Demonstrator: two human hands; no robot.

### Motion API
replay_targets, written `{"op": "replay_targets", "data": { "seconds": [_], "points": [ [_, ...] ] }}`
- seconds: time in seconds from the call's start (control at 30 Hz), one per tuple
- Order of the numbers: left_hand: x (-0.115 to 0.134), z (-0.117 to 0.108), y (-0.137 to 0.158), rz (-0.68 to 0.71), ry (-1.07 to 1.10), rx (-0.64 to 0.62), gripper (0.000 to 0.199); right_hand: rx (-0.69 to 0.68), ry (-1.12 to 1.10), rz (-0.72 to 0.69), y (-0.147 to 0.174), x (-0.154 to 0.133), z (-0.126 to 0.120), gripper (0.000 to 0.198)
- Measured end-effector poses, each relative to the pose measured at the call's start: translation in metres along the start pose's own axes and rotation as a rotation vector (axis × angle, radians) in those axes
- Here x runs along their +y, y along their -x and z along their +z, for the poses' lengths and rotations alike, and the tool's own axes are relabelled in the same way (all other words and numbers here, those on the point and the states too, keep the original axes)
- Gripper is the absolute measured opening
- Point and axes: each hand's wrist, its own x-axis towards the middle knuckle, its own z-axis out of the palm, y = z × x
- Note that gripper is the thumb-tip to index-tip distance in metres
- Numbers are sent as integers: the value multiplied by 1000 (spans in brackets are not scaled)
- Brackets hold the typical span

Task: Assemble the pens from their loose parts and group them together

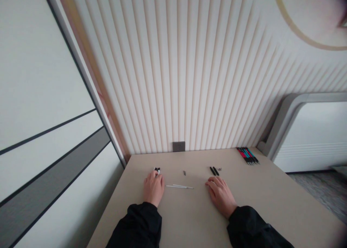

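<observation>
My left hand (154, 187) rests at the left of the table, palm down. Its fingers are bent over small black-and-white pen parts (158, 169), partly covered by the fingertips. Just right of that hand, two thin white pen refills (179, 186) lie nearly side by side. Two tiny dark metallic pieces (184, 172) sit beyond them. My right hand (221, 194) lies palm down on the table with nothing visible in it, fingers loosely extended. Past its fingertips are two short black tubes (214, 171), with small greyish pieces (219, 169) beside them.
Several pens in black, red and teal (247, 155) lie in a row at the back right of the beige table (189, 219). A dark wall socket (179, 146) is just above the back edge. A white cabinet (48, 132) borders the left; a bed headboard (311, 132) stands right.
</observation>
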Motion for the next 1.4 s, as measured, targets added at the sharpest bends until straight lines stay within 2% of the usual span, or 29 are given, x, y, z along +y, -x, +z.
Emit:
{"op": "replay_targets", "data": {
  "seconds": [0.13, 0.4, 0.47, 0.57, 0.63, 0.7, 0.77, 0.9, 1.13, 1.27, 1.4],
  "points": [
    [-3, 1, -2, 19, 23, 31, 26, 12, -14, 27, -1, 0, -1, 22],
    [4, 4, -4, 173, 137, 41, 26, 11, -15, 80, -3, -3, -5, 22],
    [1, 2, -6, 131, 117, 59, 27, 0, -21, 80, -3, -3, -5, 22],
    [-17, 1, -11, -43, 41, 95, 30, -9, -25, 74, -1, -1, -4, 21],
    [-32, 3, -13, -157, 4, 78, 34, -10, -19, 68, 0, 0, -2, 21],
    [-45, 6, -15, -211, -1, 39, 39, -10, -8, 58, 1, 2, -1, 22],
    [-52, 12, -16, -212, 23, 9, 43, -8, 1, 42, 1, 3, -1, 21],
    [-51, 20, -17, -117, 101, -31, 39, 1, 8, 27, 2, 4, 0, 22],
    [-40, 19, -13, -6, 194, 10, 30, 3, 1, 25, 2, 3, 0, 23],
    [-39, 18, -12, -5, 195, -2, 30, 11, 2, 19, 2, 3, 0, 24],
    [-39, 17, -14, -64, 121, 4, 30, -7, 2, 26, 2, 4, 1, 24]
  ]
}}
